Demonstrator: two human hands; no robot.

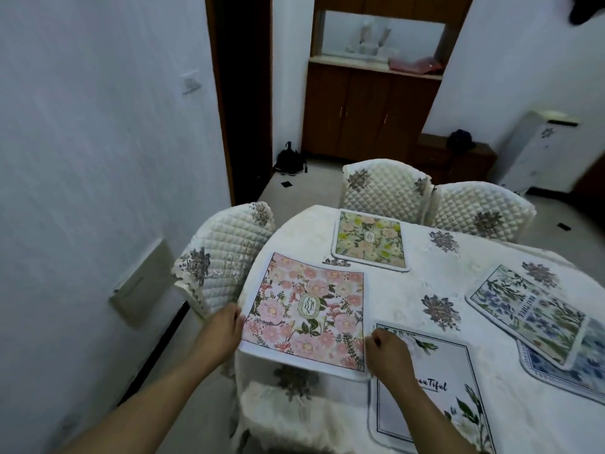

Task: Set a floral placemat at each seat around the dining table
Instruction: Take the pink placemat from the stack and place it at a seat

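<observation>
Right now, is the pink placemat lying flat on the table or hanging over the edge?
Hanging over in part. The pink placemat is spread open, but its near left corner juts past the table edge, with both hands at its sides.

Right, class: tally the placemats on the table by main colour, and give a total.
Pink placemat: 1
Yellow-green placemat: 1
White placemat with green leaves: 1
Blue-and-green placemat: 1
Blue placemat, partly covered: 1
Total: 5

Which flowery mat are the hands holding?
The pink mat with big pink blossoms, at the table's near left corner. The left hand and right hand grip its sides. The yellow-green, blue and white mats lie untouched.
</observation>
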